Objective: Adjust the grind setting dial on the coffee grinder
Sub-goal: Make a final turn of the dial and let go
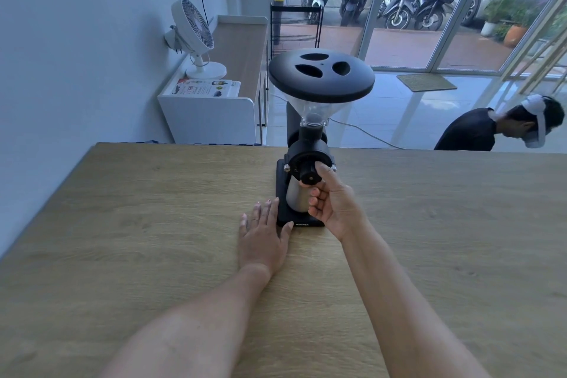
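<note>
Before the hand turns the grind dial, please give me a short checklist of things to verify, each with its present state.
1. Right hand on the dial, thumb and fingers around it: ok.
2. Left hand flat on the table, against the grinder base: ok.
3. Grinder standing upright: ok.
4. Lid seated on the hopper: ok.
5. Metal cup under the spout: ok.
6. Present dial setting readable: cannot tell.
</note>
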